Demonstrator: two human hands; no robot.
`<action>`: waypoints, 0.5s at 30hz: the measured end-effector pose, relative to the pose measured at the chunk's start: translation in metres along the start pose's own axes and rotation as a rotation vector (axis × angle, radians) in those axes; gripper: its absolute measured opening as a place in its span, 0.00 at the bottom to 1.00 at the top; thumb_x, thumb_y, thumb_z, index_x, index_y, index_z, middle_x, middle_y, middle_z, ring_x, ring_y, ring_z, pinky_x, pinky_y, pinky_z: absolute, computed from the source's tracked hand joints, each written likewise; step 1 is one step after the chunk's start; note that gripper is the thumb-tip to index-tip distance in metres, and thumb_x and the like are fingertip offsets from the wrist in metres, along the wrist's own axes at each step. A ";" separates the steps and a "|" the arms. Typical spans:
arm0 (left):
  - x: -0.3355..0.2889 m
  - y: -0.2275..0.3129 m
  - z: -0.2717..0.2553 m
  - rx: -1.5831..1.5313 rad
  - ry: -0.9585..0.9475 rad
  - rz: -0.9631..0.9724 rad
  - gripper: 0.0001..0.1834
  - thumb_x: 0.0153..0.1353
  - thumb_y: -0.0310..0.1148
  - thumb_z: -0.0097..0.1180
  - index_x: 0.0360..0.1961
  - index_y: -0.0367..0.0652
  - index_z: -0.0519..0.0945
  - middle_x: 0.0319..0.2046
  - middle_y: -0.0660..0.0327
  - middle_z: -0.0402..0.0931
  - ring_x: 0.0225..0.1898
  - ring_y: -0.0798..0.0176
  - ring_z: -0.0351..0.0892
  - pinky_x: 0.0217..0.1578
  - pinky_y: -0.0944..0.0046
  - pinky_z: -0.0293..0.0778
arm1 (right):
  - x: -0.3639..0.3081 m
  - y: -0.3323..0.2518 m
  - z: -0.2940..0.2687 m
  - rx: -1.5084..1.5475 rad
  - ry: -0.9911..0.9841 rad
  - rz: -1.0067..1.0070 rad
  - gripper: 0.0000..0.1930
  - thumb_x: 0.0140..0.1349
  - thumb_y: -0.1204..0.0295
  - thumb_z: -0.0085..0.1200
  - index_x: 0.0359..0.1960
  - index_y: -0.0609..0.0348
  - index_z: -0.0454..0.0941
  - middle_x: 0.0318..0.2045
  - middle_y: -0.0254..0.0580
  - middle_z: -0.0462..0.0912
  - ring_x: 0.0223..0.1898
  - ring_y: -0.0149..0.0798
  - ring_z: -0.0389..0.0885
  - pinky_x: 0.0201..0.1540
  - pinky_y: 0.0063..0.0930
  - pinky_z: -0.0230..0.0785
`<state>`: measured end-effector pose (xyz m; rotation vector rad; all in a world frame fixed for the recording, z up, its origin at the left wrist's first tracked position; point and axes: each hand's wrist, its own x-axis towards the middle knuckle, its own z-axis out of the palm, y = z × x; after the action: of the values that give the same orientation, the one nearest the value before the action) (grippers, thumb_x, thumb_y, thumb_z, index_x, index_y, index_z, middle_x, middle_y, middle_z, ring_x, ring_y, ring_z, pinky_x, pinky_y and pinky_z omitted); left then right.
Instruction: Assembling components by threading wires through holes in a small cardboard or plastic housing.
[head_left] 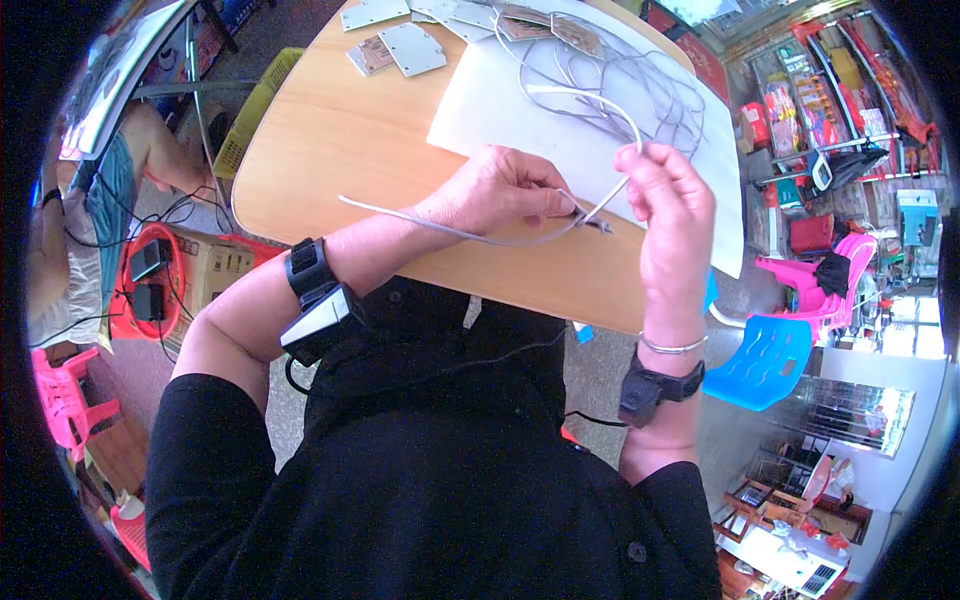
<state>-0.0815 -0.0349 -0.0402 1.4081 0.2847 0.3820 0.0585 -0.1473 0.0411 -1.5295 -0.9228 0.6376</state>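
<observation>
Seen from the head camera, looking down over a black shirt at a wooden table. Left hand curled, fingers pressed together, pinching a grey cable near its small connector; loose end trailing left over the table edge. Right hand raised just beside, fingertips closed on a white cable looping up over white paper. More grey cables tangled on the paper. Metal plates at the far edge. Blue chair on the right.

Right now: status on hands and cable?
Left hand pinching grey cable. Right hand holding its other stretch. Loose cable pile behind, nothing blocking.
</observation>
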 end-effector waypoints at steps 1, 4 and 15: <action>-0.001 0.005 0.001 0.087 -0.035 -0.023 0.09 0.61 0.30 0.56 0.38 0.35 0.81 0.27 0.64 0.79 0.29 0.74 0.75 0.32 0.73 0.72 | 0.003 -0.004 -0.005 -0.001 0.003 -0.003 0.06 0.60 0.72 0.56 0.33 0.62 0.79 0.26 0.32 0.80 0.22 0.20 0.69 0.26 0.13 0.59; 0.000 0.003 0.002 0.091 -0.068 -0.048 0.10 0.61 0.31 0.57 0.38 0.35 0.82 0.26 0.65 0.79 0.28 0.75 0.74 0.29 0.73 0.71 | 0.013 -0.016 -0.020 0.240 0.013 -0.031 0.08 0.61 0.72 0.54 0.36 0.64 0.79 0.29 0.36 0.80 0.24 0.21 0.69 0.27 0.14 0.61; 0.002 -0.004 -0.003 0.124 -0.040 -0.101 0.10 0.62 0.30 0.54 0.39 0.35 0.81 0.26 0.65 0.79 0.29 0.74 0.76 0.32 0.73 0.74 | 0.035 -0.018 -0.049 0.703 0.212 -0.273 0.11 0.63 0.72 0.50 0.44 0.65 0.75 0.33 0.41 0.77 0.29 0.30 0.72 0.35 0.25 0.68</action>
<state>-0.0808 -0.0316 -0.0449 1.5146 0.3501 0.2566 0.1142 -0.1445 0.0707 -0.8064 -0.6310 0.5124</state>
